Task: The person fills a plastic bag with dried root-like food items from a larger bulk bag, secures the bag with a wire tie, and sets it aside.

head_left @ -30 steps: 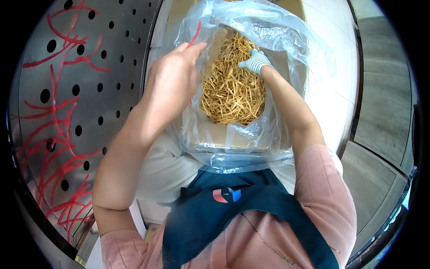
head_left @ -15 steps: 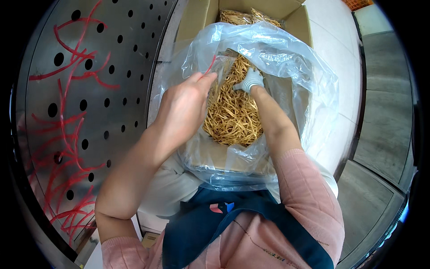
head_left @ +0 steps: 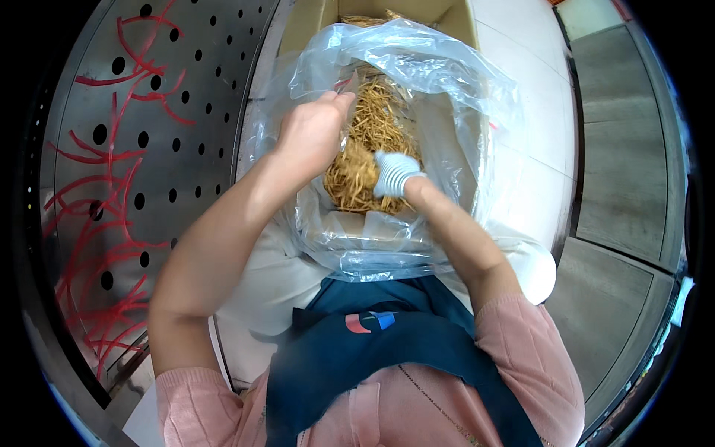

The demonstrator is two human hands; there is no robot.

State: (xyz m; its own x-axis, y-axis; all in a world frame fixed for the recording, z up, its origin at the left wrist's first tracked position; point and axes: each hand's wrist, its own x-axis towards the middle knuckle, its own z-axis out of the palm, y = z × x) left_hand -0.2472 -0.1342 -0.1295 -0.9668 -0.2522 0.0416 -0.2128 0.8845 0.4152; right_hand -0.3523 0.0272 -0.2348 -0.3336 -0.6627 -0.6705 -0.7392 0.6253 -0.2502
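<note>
My bare left hand is pinched on the edge of a clear bag with a red strip, at the left side of the dried yellow strands. My right hand, in a striped glove, grips a blurred clump of strands at the lower part of the pile. Its fingertips are hidden. The strands lie inside a large, crumpled translucent plastic bag, open over a cardboard box.
A perforated steel panel with scattered red strips stands at my left. Further bundles of strands sit in the box's far end. To the right are a white tiled floor and grey panels.
My gloved right hand has moved from the far part of the pile down toward me, with strands blurring beside it. My left hand stays pinched, after shifting slightly.
</note>
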